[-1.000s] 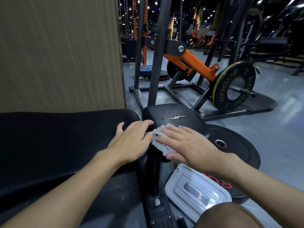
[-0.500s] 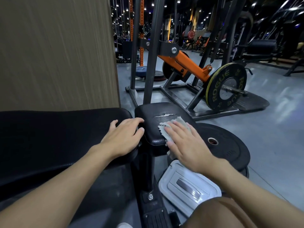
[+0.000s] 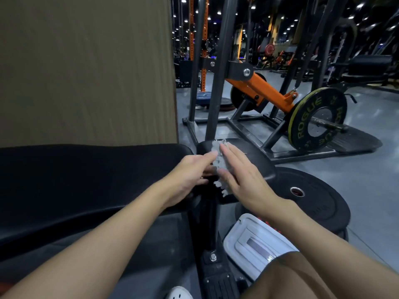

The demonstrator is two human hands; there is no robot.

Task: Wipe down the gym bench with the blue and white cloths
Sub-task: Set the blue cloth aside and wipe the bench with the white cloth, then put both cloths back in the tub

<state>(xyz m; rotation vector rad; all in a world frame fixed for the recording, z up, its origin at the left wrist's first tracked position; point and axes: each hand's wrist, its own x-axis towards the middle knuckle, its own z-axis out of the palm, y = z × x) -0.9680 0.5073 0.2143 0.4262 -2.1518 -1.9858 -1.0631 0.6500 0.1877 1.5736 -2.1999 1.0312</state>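
Note:
The black padded gym bench [image 3: 86, 175] stretches across the left, with its smaller seat pad [image 3: 257, 160] just right of the gap. A white cloth [image 3: 220, 160] lies over the left edge of the seat pad, partly hanging into the gap. My right hand [image 3: 241, 178] lies flat on the cloth, fingers stretched forward, pressing it to the pad. My left hand [image 3: 190, 175] rests on the end of the long pad, fingertips touching the cloth's left edge. No blue cloth is in view.
A white plastic box lid [image 3: 257, 244] sits on the floor below my right arm. A black weight plate [image 3: 313, 197] lies flat to the right. Beyond stand an orange-and-black rack [image 3: 259, 89] with a ROGUE plate [image 3: 317, 119], and a wooden wall [image 3: 86, 70] on the left.
My right hand has slid the white cloth from the middle of the seat pad to its left and far edge. My left hand stays at the end of the long pad.

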